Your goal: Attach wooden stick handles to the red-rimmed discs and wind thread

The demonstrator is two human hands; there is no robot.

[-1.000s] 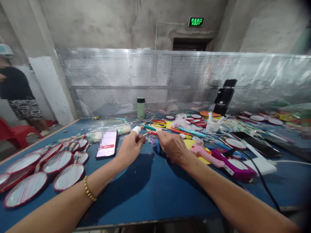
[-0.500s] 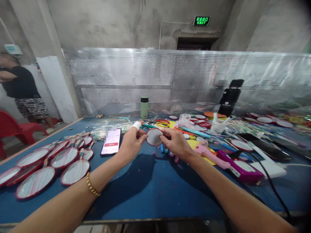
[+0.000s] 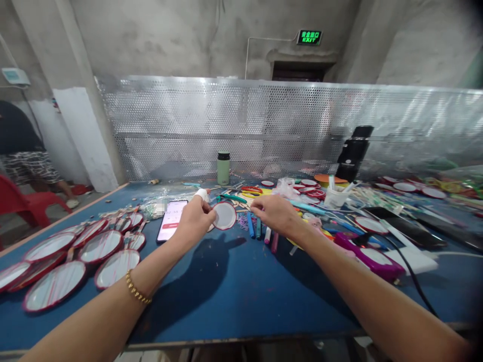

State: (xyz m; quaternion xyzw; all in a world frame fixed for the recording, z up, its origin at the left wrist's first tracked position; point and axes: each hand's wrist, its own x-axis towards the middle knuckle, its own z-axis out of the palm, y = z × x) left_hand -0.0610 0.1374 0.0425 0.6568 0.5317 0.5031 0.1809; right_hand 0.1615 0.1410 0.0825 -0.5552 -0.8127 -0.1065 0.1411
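My left hand (image 3: 193,220), a white bandage on one finger, holds a small round white disc with a red rim (image 3: 224,215) by its left edge, lifted above the blue table (image 3: 234,296). A short way to the disc's right, my right hand (image 3: 276,214) hovers off it with thumb and fingertips pinched together; nothing shows between them. Several coloured markers (image 3: 257,227) lie on the table just below the gap between my hands. A lit phone (image 3: 171,220) lies just left of my left hand.
Several larger red-rimmed round pieces (image 3: 75,256) lie at the left. A green bottle (image 3: 223,168), a black stand (image 3: 353,151), a white cup (image 3: 334,197), a purple tool (image 3: 368,257) with a black cable and craft clutter fill the back and right. A person (image 3: 26,156) and a red chair (image 3: 18,203) are at far left.
Both hands reached into the clutter and lifted the small disc together. Now the right hand has let go and drawn right, while the left keeps the disc.
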